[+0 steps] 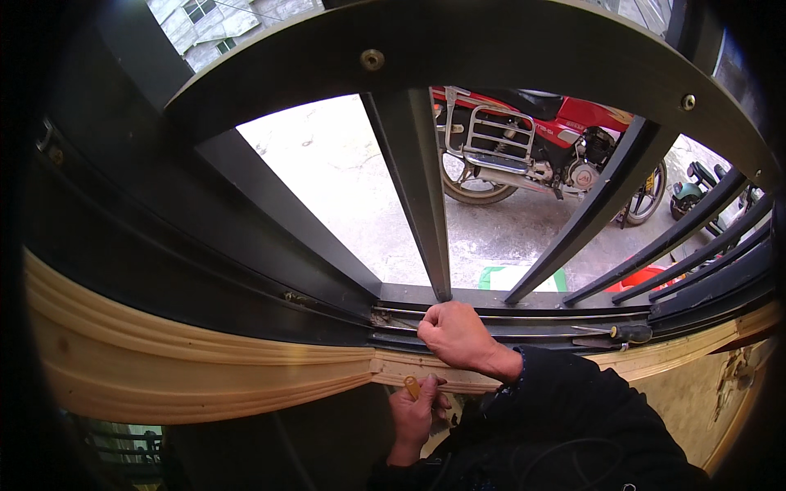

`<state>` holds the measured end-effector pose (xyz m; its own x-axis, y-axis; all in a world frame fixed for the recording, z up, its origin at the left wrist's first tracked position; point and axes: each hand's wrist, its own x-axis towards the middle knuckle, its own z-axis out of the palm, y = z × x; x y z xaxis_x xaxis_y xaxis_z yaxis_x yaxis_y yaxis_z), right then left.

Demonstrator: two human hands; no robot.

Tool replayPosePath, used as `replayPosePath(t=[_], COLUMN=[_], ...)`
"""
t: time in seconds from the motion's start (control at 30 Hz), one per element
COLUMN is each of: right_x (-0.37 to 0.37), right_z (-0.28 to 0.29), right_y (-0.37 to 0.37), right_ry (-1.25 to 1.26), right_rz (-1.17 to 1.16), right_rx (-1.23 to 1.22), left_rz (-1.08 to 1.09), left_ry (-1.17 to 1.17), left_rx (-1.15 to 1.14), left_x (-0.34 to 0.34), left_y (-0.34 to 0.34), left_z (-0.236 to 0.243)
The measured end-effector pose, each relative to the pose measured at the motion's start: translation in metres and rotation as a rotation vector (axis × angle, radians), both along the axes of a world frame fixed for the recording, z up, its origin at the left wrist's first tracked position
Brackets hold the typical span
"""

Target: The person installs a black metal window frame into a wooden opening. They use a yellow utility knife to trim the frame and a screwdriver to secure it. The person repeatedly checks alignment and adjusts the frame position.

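My right hand (460,335) is closed in a fist over the dark metal window track (524,331), at the foot of an upright bar. Whatever its fingers grip is hidden, though a thin line shows just left of them. Dirt (381,317) lies in the track's left corner. Below the wooden sill trim (303,368), my left hand (412,419) is wrapped round an amber, rod-like handle (412,386) whose end points up; its lower part is hidden. A screwdriver (630,333) with a black and yellow handle rests on the track to the right, beside a small flat metal piece (596,344).
Dark upright bars (416,196) and a curved, screwed rail (508,49) stand across the window. Beyond them are a red motorcycle (565,135), a red container (643,278) and a green and white item (522,278). A dark frame (205,229) fills the left.
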<state>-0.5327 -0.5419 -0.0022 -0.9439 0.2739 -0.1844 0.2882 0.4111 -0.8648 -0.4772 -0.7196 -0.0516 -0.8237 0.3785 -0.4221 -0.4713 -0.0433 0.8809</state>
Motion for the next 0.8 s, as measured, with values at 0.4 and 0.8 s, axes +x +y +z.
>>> replayPosePath(t=[0.4, 0.8], right_x=[-0.001, -0.001], right_z=[0.008, -0.024], right_y=[-0.008, -0.023], right_ry=[-0.06, 0.079], right_rz=[-0.037, -0.024], right_rx=[0.183, 0.046], left_rz=[-0.014, -0.006], left_ry=[-0.025, -0.026], left_rx=[-0.012, 0.022], left_x=[-0.004, -0.003], left_y=[-0.001, 0.0], left_z=[-0.003, -0.004])
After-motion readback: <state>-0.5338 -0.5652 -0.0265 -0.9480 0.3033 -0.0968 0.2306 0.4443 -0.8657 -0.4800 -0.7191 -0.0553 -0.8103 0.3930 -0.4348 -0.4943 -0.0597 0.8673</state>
